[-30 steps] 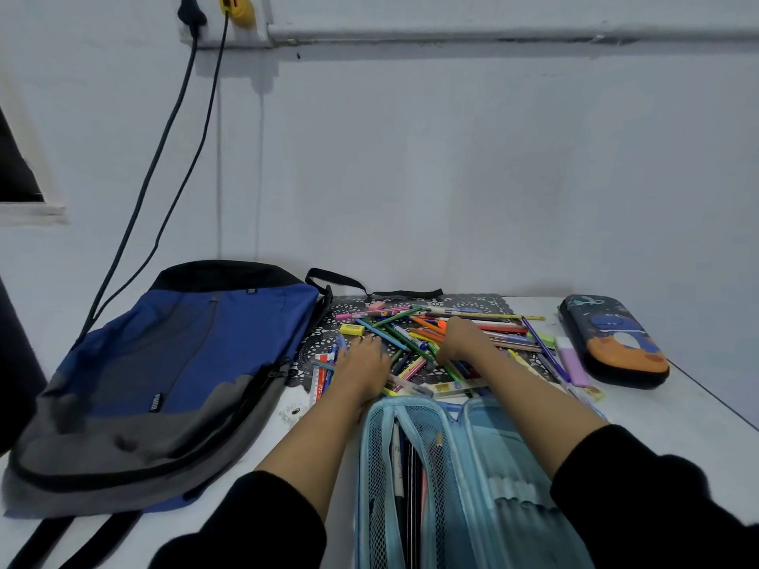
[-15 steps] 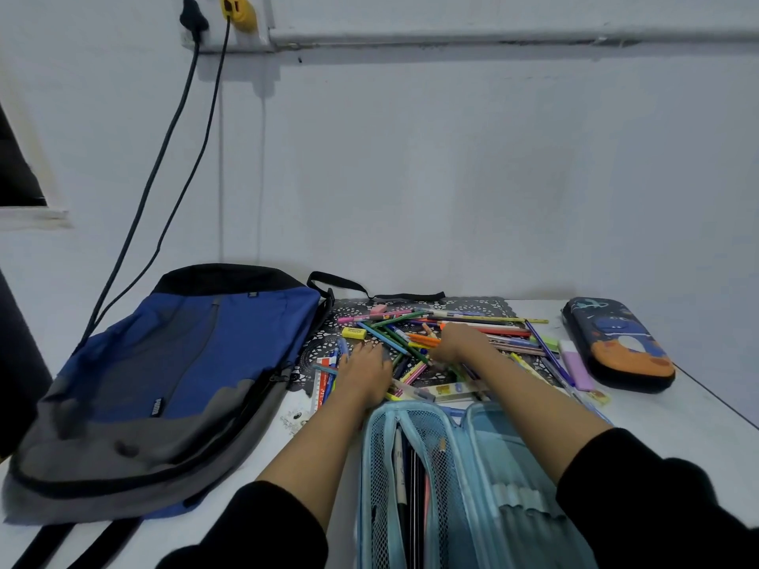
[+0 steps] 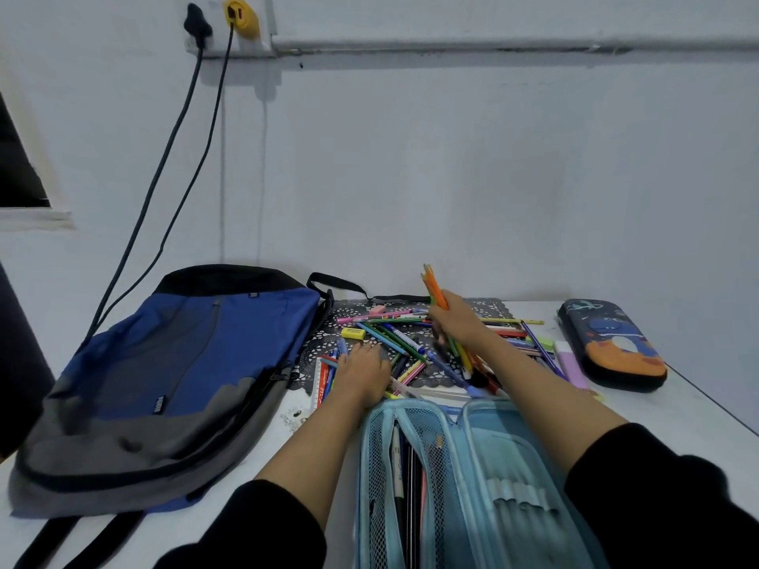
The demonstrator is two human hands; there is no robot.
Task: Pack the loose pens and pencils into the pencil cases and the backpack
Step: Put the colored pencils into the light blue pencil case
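Note:
A heap of loose coloured pens and pencils (image 3: 396, 336) lies on a black lace mat at the table's middle. My right hand (image 3: 458, 322) grips a bunch of pencils (image 3: 434, 290), orange and green ends pointing up, lifted above the heap. My left hand (image 3: 363, 373) rests flat on pens at the heap's near left edge. A light blue pencil case (image 3: 472, 482) lies open in front of me with a few pens in its mesh pocket. A dark pencil case (image 3: 612, 342) with a cartoon print lies closed at the right. The blue and grey backpack (image 3: 164, 375) lies flat at the left.
A yellow eraser (image 3: 353, 333) and a pink eraser (image 3: 377, 310) lie on the mat (image 3: 491, 308). A lilac block (image 3: 571, 365) sits beside the dark case. Two cables (image 3: 164, 166) hang from wall sockets behind the backpack. The white wall stands close behind the table.
My right hand has closed on a bunch of pencils and lifted them off the heap, tips up. My left hand has stayed on the pens at the near left.

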